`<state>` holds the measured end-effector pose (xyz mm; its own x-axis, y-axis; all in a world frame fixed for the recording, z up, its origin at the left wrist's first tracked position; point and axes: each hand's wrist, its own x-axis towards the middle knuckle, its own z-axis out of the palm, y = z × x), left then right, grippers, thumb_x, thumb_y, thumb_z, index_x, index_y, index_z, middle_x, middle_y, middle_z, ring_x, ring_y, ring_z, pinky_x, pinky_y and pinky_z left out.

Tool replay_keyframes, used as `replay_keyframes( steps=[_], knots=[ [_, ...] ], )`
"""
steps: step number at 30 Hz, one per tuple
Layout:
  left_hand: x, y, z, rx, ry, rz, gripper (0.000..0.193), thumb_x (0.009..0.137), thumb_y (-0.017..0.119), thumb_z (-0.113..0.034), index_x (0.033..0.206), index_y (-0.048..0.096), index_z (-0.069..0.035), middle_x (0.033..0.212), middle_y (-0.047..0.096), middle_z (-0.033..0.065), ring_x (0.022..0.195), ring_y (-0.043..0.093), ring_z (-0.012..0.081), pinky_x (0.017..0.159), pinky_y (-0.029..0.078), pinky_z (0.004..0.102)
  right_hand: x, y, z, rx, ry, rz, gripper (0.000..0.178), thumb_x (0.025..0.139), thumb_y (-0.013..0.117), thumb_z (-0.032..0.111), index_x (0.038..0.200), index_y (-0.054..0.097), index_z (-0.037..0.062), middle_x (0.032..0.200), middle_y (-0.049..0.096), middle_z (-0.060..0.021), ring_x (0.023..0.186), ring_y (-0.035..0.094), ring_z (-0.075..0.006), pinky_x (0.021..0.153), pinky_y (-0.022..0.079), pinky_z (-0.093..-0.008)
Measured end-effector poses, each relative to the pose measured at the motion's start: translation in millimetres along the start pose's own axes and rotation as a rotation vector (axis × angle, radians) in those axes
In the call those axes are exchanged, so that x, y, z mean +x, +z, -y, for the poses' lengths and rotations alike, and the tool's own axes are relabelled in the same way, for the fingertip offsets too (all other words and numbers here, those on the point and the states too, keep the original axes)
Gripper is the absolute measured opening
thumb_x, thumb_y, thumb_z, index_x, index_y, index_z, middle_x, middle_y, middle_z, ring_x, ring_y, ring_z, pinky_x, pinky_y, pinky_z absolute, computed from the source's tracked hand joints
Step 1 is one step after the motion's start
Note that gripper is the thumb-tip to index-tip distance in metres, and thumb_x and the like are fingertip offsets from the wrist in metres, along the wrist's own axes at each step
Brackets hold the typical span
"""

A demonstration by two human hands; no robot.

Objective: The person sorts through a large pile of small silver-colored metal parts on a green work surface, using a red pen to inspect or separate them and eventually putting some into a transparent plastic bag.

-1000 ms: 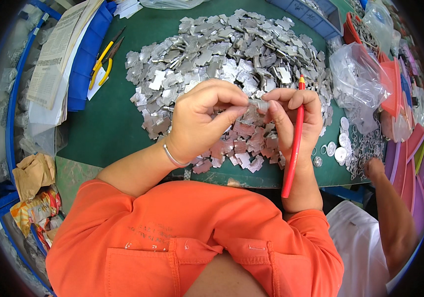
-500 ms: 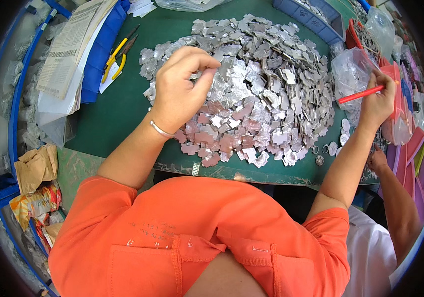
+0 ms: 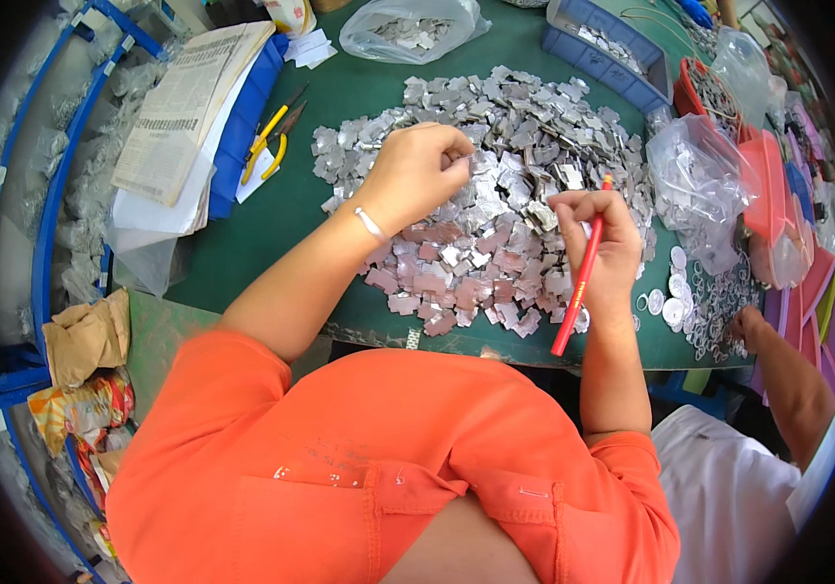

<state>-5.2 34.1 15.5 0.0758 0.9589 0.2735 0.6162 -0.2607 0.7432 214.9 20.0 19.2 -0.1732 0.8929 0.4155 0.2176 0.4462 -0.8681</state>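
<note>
A large heap of small flat silvery metal pieces [image 3: 495, 209], notched in outline, covers the middle of the green table. Over the heap's left part is my left hand [image 3: 417, 173], with a bracelet at the wrist. Its fingers are curled and the thumb is close to the index finger; whatever lies between them is hidden. My right hand [image 3: 604, 248] is above the heap's right side, holding a slim red pencil [image 3: 581, 282] slanted across the palm, one end up past the fingers and the other down toward the table edge. Thumb and index finger of this hand point at the heap.
Yellow-handled pliers [image 3: 263, 146] lie left of the heap, by a blue bin with papers [image 3: 184, 117]. Clear bags [image 3: 700, 185], a blue-grey bin [image 3: 602, 54] and red containers [image 3: 766, 185] stand right and behind. At right, a co-worker's hand [image 3: 750, 326] is beside metal rings [image 3: 719, 316].
My right hand has come left from the clear bag to the heap, and the pencil has swung steeper. The view has shifted; my left hand stays curled over the heap.
</note>
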Motion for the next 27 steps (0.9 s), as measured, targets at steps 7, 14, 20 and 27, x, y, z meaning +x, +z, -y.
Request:
replay_keyframes(
  steps=[7,14,20,27],
  knots=[
    [-29.2,-9.8,-29.4,-0.756,-0.286,0.074,0.023,0.077,0.065,-0.001,0.099,0.060,0.004,0.087,0.064,0.0078,0.079,0.061,0.0116,0.070,0.051,0.0224,-10.0,38.8,18.3,0.492,0.295,0.082,0.024,0.077,0.061,-0.007,0.084,0.041,0.0031,0.094,0.056,-0.0115,0.077,0.060,-0.0119,0.060,0.054,-0.0227],
    [-42.6,-17.0,-32.4,-0.836,-0.309,0.194,0.016,0.085,0.060,-0.009,0.095,0.060,0.002,0.077,0.062,0.0075,0.068,0.062,0.0124,0.057,0.051,0.0233,-14.7,37.5,18.8,0.239,-0.126,-0.018,0.025,0.075,0.063,-0.009,0.078,0.041,0.0027,0.083,0.059,-0.0120,0.068,0.061,-0.0134,0.054,0.054,-0.0231],
    [-42.4,-18.4,-30.2,-1.037,-0.393,0.319,0.017,0.086,0.059,-0.010,0.098,0.059,0.002,0.081,0.063,0.0086,0.069,0.061,0.0118,0.058,0.051,0.0235,-18.9,35.3,7.6,-0.046,-0.413,-0.041,0.024,0.074,0.062,-0.010,0.076,0.043,0.0052,0.094,0.062,-0.0151,0.069,0.061,-0.0137,0.056,0.048,-0.0257],
    [-41.5,-13.3,-34.6,-1.039,-0.337,0.235,0.018,0.081,0.063,-0.003,0.097,0.057,0.003,0.086,0.063,0.0081,0.072,0.062,0.0121,0.061,0.051,0.0225,-20.4,41.4,18.8,0.372,0.146,-0.184,0.019,0.080,0.052,-0.010,0.083,0.040,0.0043,0.094,0.061,-0.0135,0.078,0.061,-0.0136,0.065,0.050,-0.0243]
  ],
)
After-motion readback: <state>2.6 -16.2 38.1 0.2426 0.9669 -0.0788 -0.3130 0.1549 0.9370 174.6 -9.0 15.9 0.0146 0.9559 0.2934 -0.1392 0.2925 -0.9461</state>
